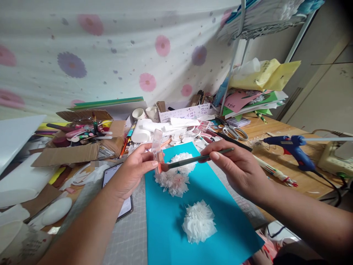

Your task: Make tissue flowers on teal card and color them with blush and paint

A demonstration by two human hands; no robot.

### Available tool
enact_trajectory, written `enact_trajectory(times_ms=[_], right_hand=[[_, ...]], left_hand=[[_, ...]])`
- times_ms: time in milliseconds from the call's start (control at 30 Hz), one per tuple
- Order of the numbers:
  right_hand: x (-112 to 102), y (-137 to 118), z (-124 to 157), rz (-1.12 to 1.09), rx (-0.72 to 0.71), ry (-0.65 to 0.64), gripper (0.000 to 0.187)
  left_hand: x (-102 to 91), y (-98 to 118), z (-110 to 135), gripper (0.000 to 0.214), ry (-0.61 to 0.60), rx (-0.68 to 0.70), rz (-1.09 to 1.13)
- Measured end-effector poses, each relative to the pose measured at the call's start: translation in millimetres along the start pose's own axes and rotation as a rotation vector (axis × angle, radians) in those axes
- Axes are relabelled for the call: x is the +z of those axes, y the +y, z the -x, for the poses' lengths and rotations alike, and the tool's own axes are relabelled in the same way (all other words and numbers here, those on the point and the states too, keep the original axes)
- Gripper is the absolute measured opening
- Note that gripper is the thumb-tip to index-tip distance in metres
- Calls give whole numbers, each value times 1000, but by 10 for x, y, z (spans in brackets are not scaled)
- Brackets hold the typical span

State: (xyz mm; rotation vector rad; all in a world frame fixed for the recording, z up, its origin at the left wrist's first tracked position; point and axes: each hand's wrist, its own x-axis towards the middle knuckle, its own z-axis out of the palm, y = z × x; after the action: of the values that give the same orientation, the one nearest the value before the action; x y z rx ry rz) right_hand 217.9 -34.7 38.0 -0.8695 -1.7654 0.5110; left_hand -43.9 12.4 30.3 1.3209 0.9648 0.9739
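In my left hand (138, 167) is a small clear-lidded makeup compact (158, 156) with pinkish-orange powder, its lid raised. My right hand (234, 167) grips a dark-handled makeup brush (190, 160), and the bristle end meets the powder. Beneath them lies a blue sheet of paper (228, 228). Several ruffled white tissue-paper flowers rest on it: one flower (200, 222) nearer to me, another flower (175, 184) with a faint pink tint just below the compact, and a flower (186, 162) partly behind the brush.
A phone (125, 208) lies left of the blue sheet, by a cardboard box (74, 154) of craft supplies. Scissors (234, 132) and a blue glue gun (292, 147) with its cord are at right. Paper scraps and cups (139, 114) crowd the back, before a flowered curtain (118, 51).
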Motion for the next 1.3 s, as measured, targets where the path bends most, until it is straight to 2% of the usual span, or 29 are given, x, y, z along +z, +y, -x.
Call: enact_trajectory(times_ms=[200, 333, 467, 600, 733, 867, 1000, 1133, 1300], right_hand=[[-7, 1, -2, 27, 19, 7, 15], [-25, 1, -3, 72, 0, -54, 16], [-62, -12, 8, 89, 19, -15, 18], [-87, -27, 14, 136, -34, -88, 19], [-99, -37, 13, 164, -31, -54, 19], [-106, -45, 17, 160, -67, -105, 18], [-113, -52, 21, 159, -29, -66, 19], [-113, -57, 32, 123, -54, -112, 17], [-119, -76, 31, 101, -21, -51, 16]], left_hand=[[-14, -17, -5, 49, 9, -21, -4], [-30, -25, -5, 47, 16, -9, -9], [-30, -21, -7, 53, 42, -27, 8], [-18, -18, -6, 51, 32, -10, 17], [-13, -22, -4, 51, 31, -17, 19], [-15, -23, -11, 48, 9, -5, 14], [-7, -18, -14, 47, 7, -8, 25], [-2, -14, -12, 43, -21, 0, 20], [10, -6, -4, 44, -15, -1, 8]])
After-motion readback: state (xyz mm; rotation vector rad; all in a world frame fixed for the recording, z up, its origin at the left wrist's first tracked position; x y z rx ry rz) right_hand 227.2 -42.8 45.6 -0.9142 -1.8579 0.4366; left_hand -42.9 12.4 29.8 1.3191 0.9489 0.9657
